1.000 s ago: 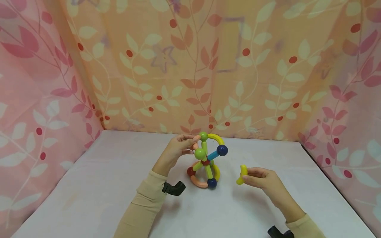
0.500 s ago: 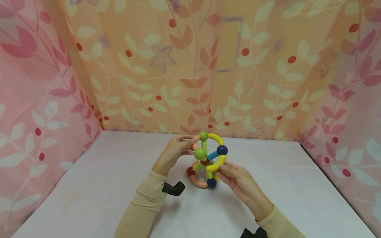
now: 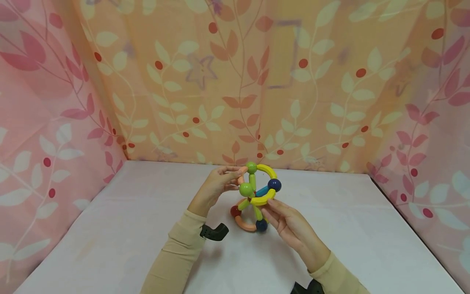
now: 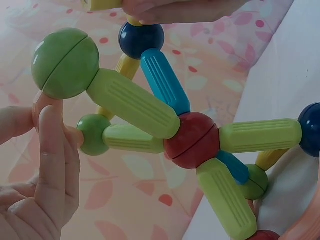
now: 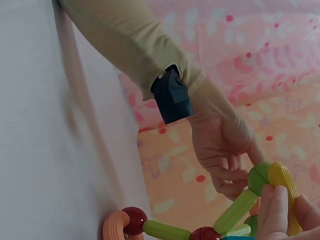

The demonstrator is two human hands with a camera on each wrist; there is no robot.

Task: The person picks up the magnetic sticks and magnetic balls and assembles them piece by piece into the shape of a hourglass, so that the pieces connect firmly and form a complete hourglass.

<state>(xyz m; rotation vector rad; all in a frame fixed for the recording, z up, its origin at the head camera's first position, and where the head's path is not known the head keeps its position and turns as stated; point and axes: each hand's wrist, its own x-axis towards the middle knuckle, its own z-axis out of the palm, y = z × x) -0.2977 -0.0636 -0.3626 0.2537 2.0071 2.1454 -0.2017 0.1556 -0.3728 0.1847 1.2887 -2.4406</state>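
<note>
A magnetic stick-and-ball model stands on the table, with straight green and blue sticks meeting at a red ball [image 4: 192, 141]. My left hand [image 3: 216, 184] pinches an orange curved stick [image 3: 240, 180] between two green balls, the nearer being a larger-looking green ball [image 4: 66, 63]. My right hand [image 3: 293, 226] pinches a yellow curved stick [image 3: 263, 199] between thumb and fingers. One end of it meets the navy ball [image 3: 274, 185]; the other lies close by the near green ball. Another yellow curved stick [image 3: 267, 170] arches from the top green ball [image 3: 251, 167] to the navy ball.
The model's lower ring has an orange curved stick [image 3: 245, 224], a dark red ball [image 3: 235, 211] and a second navy ball [image 3: 261, 225]. A white-covered table [image 3: 121, 228] lies beneath. Floral curtains [image 3: 235, 81] enclose the back and sides. Black camera mounts [image 3: 214, 232] sit on the wrists.
My right hand has brought the yellow curved stick leftward from beside the model to the navy ball, then swung its free end up toward the near green ball. My left hand stays put.
</note>
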